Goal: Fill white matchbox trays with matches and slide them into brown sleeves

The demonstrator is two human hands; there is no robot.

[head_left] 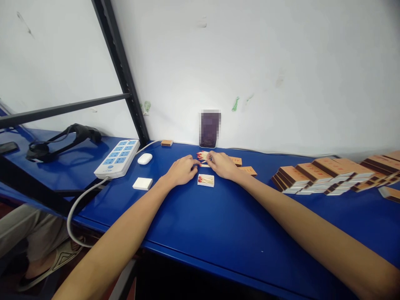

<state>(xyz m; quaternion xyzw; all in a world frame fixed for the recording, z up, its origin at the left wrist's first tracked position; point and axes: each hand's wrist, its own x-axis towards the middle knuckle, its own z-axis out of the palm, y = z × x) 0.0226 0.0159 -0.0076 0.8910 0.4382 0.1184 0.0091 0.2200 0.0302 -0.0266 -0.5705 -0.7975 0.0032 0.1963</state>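
A small pile of red-tipped matches (202,156) lies on the blue table between my hands. My right hand (222,165) is closed, its fingertips pinching at the stick ends of the matches. My left hand (184,170) rests on the table just left of the pile, fingers loosely bent, thumb and index finger apart near the red heads. Closer to me, a white matchbox tray (206,183) holds several matches lying lengthwise. Two orange matchbox sleeves (248,171) sit beside my right hand, partly hidden behind it.
Stacked matchboxes (317,173) fill the right side. A phone (209,130) leans on the wall. At left are a white tray-sized box (142,183), an earbud case (144,158), a power strip (118,159), a headset (65,139) and a dark shelf post (125,75). A person's leg (37,229) shows below.
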